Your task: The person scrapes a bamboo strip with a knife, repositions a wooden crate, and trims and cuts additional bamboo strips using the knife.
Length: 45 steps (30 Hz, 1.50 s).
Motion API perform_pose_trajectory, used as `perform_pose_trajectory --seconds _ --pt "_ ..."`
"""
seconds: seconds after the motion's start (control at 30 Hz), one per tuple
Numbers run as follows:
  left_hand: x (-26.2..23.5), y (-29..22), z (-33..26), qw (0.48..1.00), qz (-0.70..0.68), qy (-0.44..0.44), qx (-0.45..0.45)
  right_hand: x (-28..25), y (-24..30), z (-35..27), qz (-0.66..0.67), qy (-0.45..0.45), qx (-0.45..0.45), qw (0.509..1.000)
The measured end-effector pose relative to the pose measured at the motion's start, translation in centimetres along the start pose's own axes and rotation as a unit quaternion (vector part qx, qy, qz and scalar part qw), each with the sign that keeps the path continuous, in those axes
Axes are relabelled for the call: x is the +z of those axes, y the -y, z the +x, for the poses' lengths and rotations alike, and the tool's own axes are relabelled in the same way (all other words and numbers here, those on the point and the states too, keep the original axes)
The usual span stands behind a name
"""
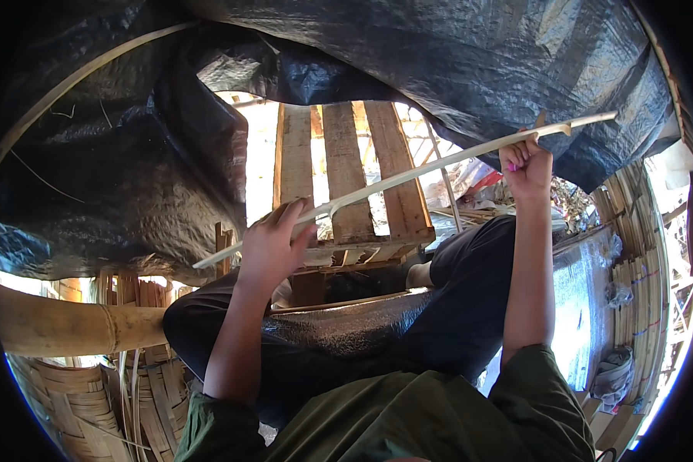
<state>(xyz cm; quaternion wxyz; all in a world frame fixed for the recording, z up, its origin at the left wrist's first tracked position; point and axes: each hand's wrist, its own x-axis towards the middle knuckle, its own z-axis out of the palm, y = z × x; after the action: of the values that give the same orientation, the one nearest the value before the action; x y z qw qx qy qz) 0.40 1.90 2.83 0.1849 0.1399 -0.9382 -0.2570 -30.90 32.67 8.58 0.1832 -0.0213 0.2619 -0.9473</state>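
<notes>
A long, pale bamboo strip (416,179) slants across in front of me, its left end low and its right end high. My left hand (273,242) is closed around its lower part, the thumb standing somewhat apart. Farther up, my right hand (527,168) is curled into a fist against the strip, with a small pink spot showing at the fingers. A brownish pointed tip (541,119) sticks up just above that fist; whether it is a blade I cannot tell. Thin slivers curl off the strip near each hand.
A wooden slatted bench (349,165) stands ahead of my knees. Dark plastic sheeting (470,58) hangs over the far side. A thick bamboo pole (77,319) lies at the left, above woven bamboo (142,393). Bundled bamboo strips (641,308) line the right, beside a silvery sheet (581,308).
</notes>
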Motion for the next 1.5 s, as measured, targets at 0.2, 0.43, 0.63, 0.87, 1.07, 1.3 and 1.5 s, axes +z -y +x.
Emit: perform_pose_trajectory --seconds 0.2,0.43,0.63,0.87,1.07,1.3,1.5 --pt "-3.0 3.7 0.2 0.991 0.079 -0.105 0.019 3.4 -1.6 3.1 -0.17 -0.141 -0.035 0.975" --pt "-10.2 7.4 -2.5 0.971 0.173 -0.153 -0.056 6.9 -3.7 1.7 -0.232 -0.179 -0.135 0.946" --pt "-12.4 7.4 -3.3 0.968 0.215 -0.093 -0.092 9.9 -13.1 -1.4 -0.8 0.174 0.14 0.557" --pt "-13.1 7.6 -3.9 0.969 0.152 0.045 -0.189 4.6 -21.5 1.3 -0.843 0.411 0.06 0.342" --pt "-10.3 7.6 -5.0 0.98 0.181 0.039 -0.071 5.9 -23.3 3.1 -0.802 0.444 0.099 0.386" --pt "-3.7 2.4 -2.8 0.977 0.091 0.16 -0.105 4.7 -23.1 4.8 -0.79 0.474 0.069 0.383" --pt "-1.0 0.7 -1.8 0.99 0.121 0.042 -0.051 6.1 -18.4 6.2 -0.851 0.414 0.082 0.313"
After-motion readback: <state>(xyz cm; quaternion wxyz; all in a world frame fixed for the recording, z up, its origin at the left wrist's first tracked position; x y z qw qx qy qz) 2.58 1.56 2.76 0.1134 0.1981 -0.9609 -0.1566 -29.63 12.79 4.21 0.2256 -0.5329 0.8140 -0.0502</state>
